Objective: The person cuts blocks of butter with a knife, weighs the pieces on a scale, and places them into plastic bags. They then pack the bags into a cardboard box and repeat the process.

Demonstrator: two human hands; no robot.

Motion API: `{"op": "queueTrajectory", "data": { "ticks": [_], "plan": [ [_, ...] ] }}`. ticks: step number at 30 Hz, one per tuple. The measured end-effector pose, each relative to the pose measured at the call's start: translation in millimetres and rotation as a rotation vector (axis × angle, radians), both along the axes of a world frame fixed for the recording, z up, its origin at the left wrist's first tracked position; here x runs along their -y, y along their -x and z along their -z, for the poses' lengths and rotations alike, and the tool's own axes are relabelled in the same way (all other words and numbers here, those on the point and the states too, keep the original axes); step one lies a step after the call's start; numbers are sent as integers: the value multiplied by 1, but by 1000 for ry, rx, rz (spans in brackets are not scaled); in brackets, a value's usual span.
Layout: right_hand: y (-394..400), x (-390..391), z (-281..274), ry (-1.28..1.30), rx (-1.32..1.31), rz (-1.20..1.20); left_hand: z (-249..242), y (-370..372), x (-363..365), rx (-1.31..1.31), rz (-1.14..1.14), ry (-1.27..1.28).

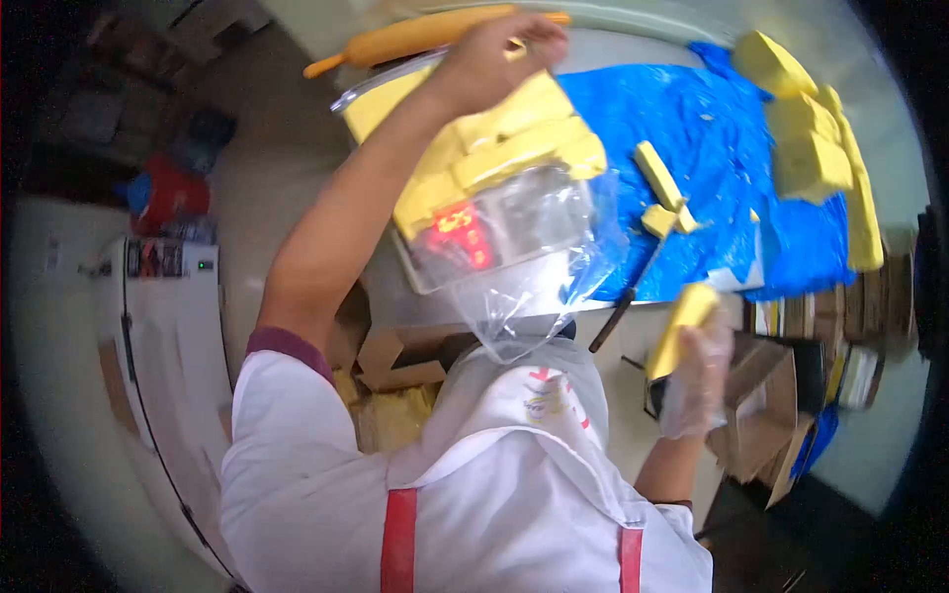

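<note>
My bare left hand (509, 59) is over the far side of a stack of yellow blocks (494, 138), slightly blurred, its fingers loosely bent with a gap between them and nothing visible in them. The stack lies on a scale (539, 222) with a lit red display, and clear plastic (514, 306) hangs over its near edge. In my gloved right hand (697, 381) is a yellow bar (682, 331), held off the table's near edge. A knife (633, 287) rests on the blue sheet (633, 109), its tip by a small yellow piece (659, 220) and a yellow stick (659, 175).
Behind the stack lies an orange rolling pin (420, 38). Larger yellow blocks (806, 138) stand at the far right of the blue sheet. Below the table are an open cardboard box (761, 405) on the right and another box (400, 371) with yellow contents. A white appliance (173, 366) stands left.
</note>
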State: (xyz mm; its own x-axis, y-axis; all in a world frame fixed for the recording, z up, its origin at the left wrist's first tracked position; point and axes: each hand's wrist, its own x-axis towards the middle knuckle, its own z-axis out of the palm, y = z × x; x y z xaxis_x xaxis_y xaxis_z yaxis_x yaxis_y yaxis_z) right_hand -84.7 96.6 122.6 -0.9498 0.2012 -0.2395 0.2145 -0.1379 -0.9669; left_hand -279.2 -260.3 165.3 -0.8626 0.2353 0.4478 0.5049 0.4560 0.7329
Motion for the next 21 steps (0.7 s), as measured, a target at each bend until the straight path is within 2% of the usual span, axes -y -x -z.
{"op": "queueTrajectory", "data": {
  "ticks": [1,2,3,4,6,7,10,16,19,21],
  "plan": [
    [21,-19,-3,-66,-75,-67,-12,-16,21,12,-58,-111],
    [41,-36,-7,-149,-108,-36,-24,-36,40,20,-109,-230],
    [59,-48,-6,-152,-190,-15,-40,-63,52,4,-253,-231],
    [86,-75,3,-277,-259,-93,-52,-95,59,-17,-392,-232],
    [126,-99,12,-581,-461,-89,-58,-154,61,-99,-464,-393],
    [141,-105,9,-561,-451,-161,-55,-184,56,-139,-552,-455],
    [181,-124,6,-528,-396,-354,-23,-268,35,-216,-768,-584],
    [261,-187,68,-640,-312,-559,65,-372,-37,-80,-1236,-920],
    [269,-192,69,-810,-224,-677,87,-389,-71,-19,-1323,-978],
    [264,-191,66,-672,-228,-651,96,-392,-85,-4,-1276,-999]
  ]
}}
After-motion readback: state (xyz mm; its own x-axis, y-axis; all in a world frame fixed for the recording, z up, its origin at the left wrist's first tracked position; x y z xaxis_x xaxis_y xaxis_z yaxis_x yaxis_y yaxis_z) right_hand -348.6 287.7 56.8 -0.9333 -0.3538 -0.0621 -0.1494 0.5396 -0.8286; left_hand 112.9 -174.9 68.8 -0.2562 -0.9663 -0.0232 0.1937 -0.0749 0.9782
